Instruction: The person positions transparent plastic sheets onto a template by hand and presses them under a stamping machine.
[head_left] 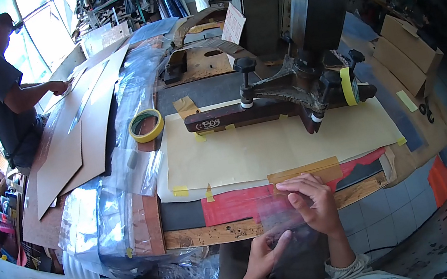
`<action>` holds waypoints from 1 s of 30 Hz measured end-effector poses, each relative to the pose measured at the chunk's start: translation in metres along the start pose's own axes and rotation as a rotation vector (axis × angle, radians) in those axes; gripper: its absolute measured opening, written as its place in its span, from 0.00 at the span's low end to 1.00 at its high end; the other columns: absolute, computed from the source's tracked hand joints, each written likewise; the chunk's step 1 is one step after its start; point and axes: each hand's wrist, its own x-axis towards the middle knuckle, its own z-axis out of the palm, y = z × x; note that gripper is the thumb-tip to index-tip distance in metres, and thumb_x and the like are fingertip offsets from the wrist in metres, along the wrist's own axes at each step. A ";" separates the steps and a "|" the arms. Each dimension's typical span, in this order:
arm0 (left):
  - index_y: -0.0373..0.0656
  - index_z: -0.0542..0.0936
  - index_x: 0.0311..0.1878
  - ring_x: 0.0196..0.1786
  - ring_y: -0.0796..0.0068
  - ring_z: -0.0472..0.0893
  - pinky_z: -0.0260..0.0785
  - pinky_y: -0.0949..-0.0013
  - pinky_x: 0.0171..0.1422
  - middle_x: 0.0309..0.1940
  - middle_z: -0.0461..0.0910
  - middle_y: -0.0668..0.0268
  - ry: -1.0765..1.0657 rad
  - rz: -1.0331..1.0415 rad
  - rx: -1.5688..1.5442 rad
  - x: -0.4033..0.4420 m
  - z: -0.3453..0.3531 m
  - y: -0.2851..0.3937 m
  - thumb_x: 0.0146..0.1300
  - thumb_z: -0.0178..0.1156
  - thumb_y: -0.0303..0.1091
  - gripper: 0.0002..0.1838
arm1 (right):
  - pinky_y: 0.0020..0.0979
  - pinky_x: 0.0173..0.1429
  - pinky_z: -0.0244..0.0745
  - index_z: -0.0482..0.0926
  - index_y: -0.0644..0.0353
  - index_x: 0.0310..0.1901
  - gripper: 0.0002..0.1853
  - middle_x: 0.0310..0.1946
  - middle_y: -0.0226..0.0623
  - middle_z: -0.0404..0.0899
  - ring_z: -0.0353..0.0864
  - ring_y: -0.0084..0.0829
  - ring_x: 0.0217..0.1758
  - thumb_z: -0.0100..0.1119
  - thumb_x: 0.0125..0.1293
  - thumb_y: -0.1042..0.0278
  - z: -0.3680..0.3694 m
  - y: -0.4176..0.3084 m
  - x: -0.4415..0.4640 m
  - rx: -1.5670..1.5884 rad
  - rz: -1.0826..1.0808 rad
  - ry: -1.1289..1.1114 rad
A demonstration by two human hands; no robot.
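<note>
A thin clear plastic sheet (275,214) is in front of me at the table's near edge; its outline is hard to make out. My left hand (266,262) is closed on its lower part, thumb on top. My right hand (314,205) is raised at its right side, fingers stretched and thumb apart, palm towards the plastic; whether it touches it I cannot tell. Just beyond lie a red strip (229,208), a brown cardboard strip (307,171) and a large cream sheet (227,160), held with bits of yellow tape.
A press head with a dark bar (278,109) stands over the cream sheet. Yellow tape rolls (146,125) lie left and hang on the bar. Scissors (426,111) and an open carton (407,53) are right. A co-worker (12,93) handles brown boards (91,133) at left.
</note>
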 end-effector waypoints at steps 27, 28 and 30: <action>0.30 0.68 0.62 0.52 0.69 0.78 0.68 0.68 0.59 0.45 0.81 0.51 -0.202 -0.141 -0.131 -0.043 0.010 0.038 0.72 0.44 0.39 0.23 | 0.25 0.45 0.73 0.80 0.69 0.29 0.31 0.30 0.42 0.84 0.82 0.28 0.37 0.29 0.76 0.54 0.000 0.021 -0.009 0.619 0.235 0.285; 0.31 0.68 0.62 0.52 0.69 0.78 0.67 0.68 0.59 0.45 0.81 0.51 -0.230 -0.150 -0.128 -0.047 0.010 0.040 0.72 0.45 0.39 0.23 | 0.25 0.45 0.73 0.80 0.68 0.29 0.32 0.30 0.42 0.84 0.82 0.27 0.37 0.29 0.76 0.54 -0.001 0.021 -0.008 0.632 0.249 0.279; 0.32 0.68 0.62 0.51 0.74 0.77 0.66 0.72 0.58 0.46 0.81 0.54 -0.248 -0.144 -0.094 -0.051 0.012 0.038 0.72 0.45 0.39 0.23 | 0.25 0.46 0.73 0.80 0.69 0.31 0.27 0.30 0.42 0.84 0.82 0.26 0.38 0.35 0.76 0.57 -0.005 0.019 -0.008 0.610 0.254 0.230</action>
